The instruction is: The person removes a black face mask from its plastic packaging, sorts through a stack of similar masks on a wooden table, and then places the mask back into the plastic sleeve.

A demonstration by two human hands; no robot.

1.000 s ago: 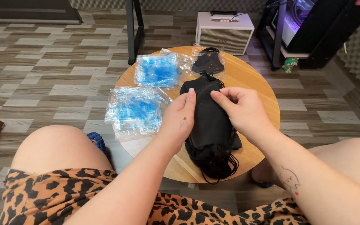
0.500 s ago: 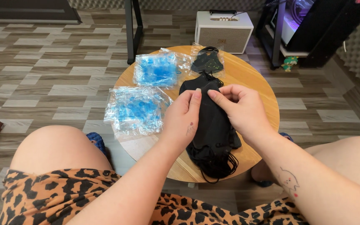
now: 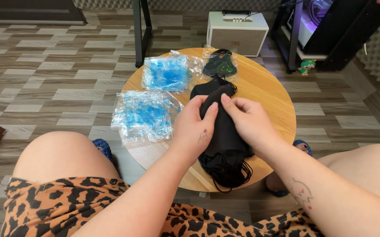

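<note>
Head view, looking down at a round wooden table between two bare knees. On it, counted: two clear plastic bags of blue pieces, one at the far side and one nearer on the left edge; one small clear bag with a dark mask inside; one stack of black masks running down the middle toward the near edge. Two hands at work: left hand and right hand, both over the upper part of the stack, fingertips pinched together on the top black mask, thumbs and forefingers closed on its fabric. Stack: matte black, long and narrow, soft folds, thin ear loops bunched and spilling in a tangle at the near end, far end touching the small bag. Beyond the table: one pale speaker box on striped floor, one pair of black stand legs.
</note>
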